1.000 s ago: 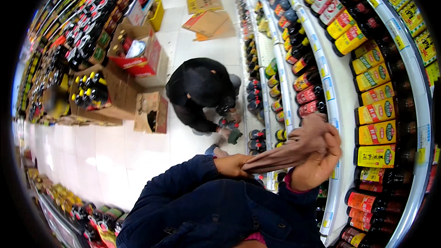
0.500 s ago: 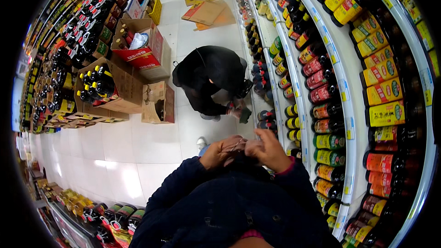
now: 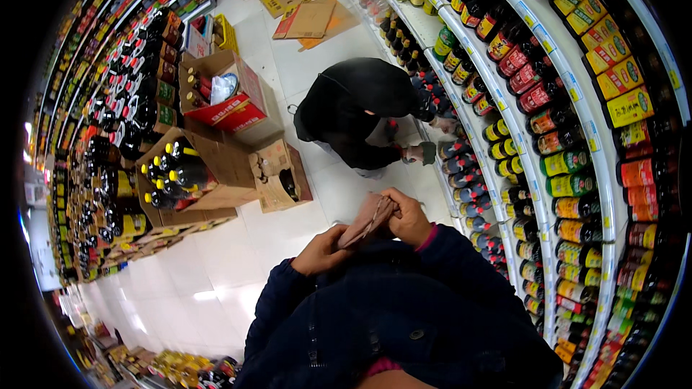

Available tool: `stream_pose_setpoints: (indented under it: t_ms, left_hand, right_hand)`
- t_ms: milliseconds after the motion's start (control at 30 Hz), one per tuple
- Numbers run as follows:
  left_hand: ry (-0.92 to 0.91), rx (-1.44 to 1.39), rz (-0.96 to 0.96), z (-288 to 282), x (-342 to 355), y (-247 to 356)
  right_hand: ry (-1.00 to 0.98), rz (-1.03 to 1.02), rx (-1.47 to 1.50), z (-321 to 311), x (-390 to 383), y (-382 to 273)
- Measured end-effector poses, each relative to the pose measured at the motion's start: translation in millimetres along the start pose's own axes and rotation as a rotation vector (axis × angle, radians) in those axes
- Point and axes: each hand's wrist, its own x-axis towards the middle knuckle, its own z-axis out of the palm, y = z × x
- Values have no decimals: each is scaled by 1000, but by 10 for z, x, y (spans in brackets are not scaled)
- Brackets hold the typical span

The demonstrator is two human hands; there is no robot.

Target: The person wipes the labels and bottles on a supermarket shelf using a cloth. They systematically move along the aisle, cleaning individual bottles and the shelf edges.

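A folded pinkish-brown cloth is stretched between my two hands in front of my chest. My left hand grips its lower left end, with the fingers partly hidden by the cloth. At the upper right end my right hand pinches it between thumb and fingers. Just beyond my hands a person in black crouches by the lowest shelf. That person's gloved hand holds a small dark green thing that I cannot make out, close to the dark bottles.
Shelves of sauce bottles curve along my right side. To the left stand an open carton of yellow-capped bottles, a smaller carton and a red-and-white carton. Flattened cardboard lies on the tiled floor farther ahead.
My view has swung. The cloth, bunched and mostly hidden in my hands before, now shows stretched between them. The crouching person's other hand now reaches to the shelf.
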Motion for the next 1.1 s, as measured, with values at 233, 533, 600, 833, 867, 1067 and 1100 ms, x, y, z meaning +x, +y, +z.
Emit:
stream_pose_setpoints:
  t_ms: [233,533,600,833,867,1067,1100]
  left_hand:
    - [58,296,-54,-844,-424,-620]
    - [104,239,-3,-1098,-35,-343]
    - [125,322,69,-1219,81,-367]
    - [310,136,13,-1717,450,-241]
    - [345,196,74,-1786,511,-461]
    - [156,216,92,-1916,1082,-75]
    - [123,424,110,-1956,1153,178]
  right_hand:
    - [232,-162,117,531,280,73]
    - [90,105,-196,663,511,259]
    - [75,83,-316,725,672,330]
    - [43,-154,-433,807,1560,108]
    - [27,-202,-502,817,1614,56]
    - [83,-196,-649,605,1845,15]
    - [99,-118,-658,570,1844,-54]
